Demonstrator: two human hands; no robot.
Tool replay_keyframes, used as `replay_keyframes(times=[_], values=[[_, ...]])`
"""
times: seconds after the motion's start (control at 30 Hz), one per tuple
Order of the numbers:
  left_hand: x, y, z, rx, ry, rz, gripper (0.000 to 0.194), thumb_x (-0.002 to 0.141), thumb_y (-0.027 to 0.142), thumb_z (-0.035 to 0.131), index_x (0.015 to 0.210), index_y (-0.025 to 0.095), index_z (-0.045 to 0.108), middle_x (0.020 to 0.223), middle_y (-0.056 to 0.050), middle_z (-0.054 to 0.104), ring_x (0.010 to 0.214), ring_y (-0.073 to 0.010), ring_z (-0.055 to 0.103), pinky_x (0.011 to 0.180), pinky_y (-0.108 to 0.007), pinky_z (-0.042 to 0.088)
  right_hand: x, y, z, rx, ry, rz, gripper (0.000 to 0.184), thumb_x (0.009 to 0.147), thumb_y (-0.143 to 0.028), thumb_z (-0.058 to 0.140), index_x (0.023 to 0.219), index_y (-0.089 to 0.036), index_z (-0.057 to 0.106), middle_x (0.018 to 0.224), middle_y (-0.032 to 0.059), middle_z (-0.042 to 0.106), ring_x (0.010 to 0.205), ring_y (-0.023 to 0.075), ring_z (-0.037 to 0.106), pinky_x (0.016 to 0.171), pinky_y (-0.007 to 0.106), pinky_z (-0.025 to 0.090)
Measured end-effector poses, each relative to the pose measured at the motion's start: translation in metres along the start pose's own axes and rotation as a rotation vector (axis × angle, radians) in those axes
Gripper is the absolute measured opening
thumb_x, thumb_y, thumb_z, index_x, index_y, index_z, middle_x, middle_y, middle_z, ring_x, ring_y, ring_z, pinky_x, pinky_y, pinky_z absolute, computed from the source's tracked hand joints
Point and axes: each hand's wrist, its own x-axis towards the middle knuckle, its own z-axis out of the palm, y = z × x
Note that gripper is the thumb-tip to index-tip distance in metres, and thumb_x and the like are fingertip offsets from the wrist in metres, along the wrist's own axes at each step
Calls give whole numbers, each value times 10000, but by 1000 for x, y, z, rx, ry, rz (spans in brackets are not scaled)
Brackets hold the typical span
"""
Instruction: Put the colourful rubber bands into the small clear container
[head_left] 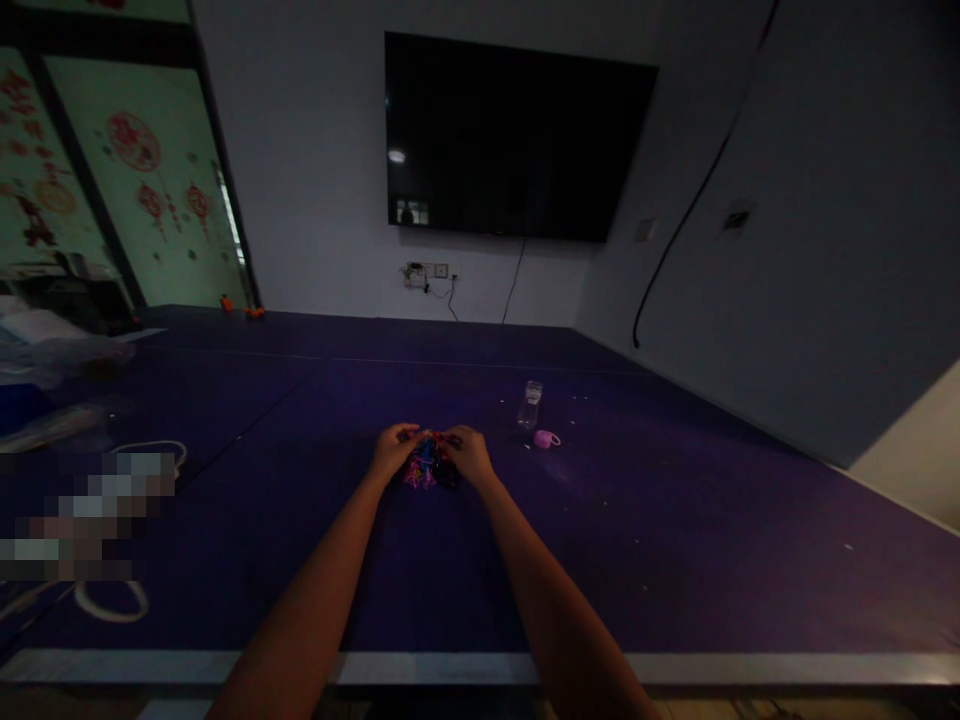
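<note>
A small tangled bunch of thin, colourful bands (421,474), pink, blue, red and black, lies on the purple tabletop between my hands. My left hand (391,452) comes in from its left side, thumb and fingers pinched at the top of the bunch. On the opposite side my right hand (466,454) pinches the upper right part, where red strands show. Both hands rest low, close to the table surface. The exact strands in the fingertips are too small and dark to make out.
Right of my hands are a clear plastic bottle (529,406) and a pink lid with a loop (544,439). White cable (112,604) and plastic bags (60,360) lie on the left. Small scraps dot the purple table (720,560). A television (517,140) hangs on the far wall.
</note>
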Motion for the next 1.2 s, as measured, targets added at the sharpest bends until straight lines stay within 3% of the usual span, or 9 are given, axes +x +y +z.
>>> replay_keyframes(times=[0.17,0.3,0.37,0.47,0.57,0.73,0.83,0.97,1.2], values=[[-5,5,0,-45,-82,-35,428,515,445,792,817,157,698,732,-50,668,705,-190,609,685,-292,458,0,-3,15,118,-7,-18,279,842,-285,495,1057,-203,653,1025,63,683,922,195,648,818,329,518],[-4,6,0,-80,-109,-51,500,495,439,809,878,144,685,796,-66,684,724,-189,622,706,-302,468,1,-2,4,201,55,-3,352,874,-375,465,1141,-202,615,1092,83,662,982,215,631,869,383,498],[-3,5,0,-82,-107,-54,519,471,426,824,886,145,687,796,-66,686,717,-186,622,700,-299,471,0,0,-5,185,48,-14,424,797,-423,591,1159,-204,606,1147,94,636,1039,236,604,920,412,463],[-2,4,-3,-72,-87,-56,505,492,450,810,883,151,695,751,-58,681,672,-179,616,660,-287,472,-3,1,-13,83,-63,-76,686,558,-416,801,1178,-202,597,1223,107,587,1143,271,532,998,430,390],[-1,4,-5,-60,-53,-52,499,554,500,763,896,143,693,717,-57,672,636,-170,608,620,-276,468,-8,2,-11,13,-159,-121,799,456,-359,852,1193,-194,590,1239,113,574,1164,283,513,1012,421,372],[0,3,-6,-38,-14,-25,487,568,498,752,898,145,688,750,-57,668,655,-160,601,614,-263,461,-9,0,-5,-57,-193,-94,601,585,-267,789,1157,-206,617,1120,77,649,1032,268,601,906,386,461],[-1,3,-3,-19,-29,-16,465,501,429,802,861,154,696,731,-39,658,642,-156,588,616,-268,459,-8,-4,-5,-122,-179,-65,455,638,-149,717,1083,-228,663,1041,55,682,960,259,629,850,357,486],[-3,3,0,-9,-85,-15,424,399,296,849,777,167,706,678,-20,651,645,-169,585,649,-287,466,-7,-8,-4,-167,-105,-56,421,640,-17,600,975,-247,708,982,38,699,966,260,623,885,361,465],[-4,2,2,-86,-119,-50,339,479,196,788,806,159,704,783,-58,702,742,-197,633,731,-313,486,-1,-6,5,-96,1,-45,359,716,-50,531,987,-220,694,1001,45,692,950,208,632,865,338,486]])
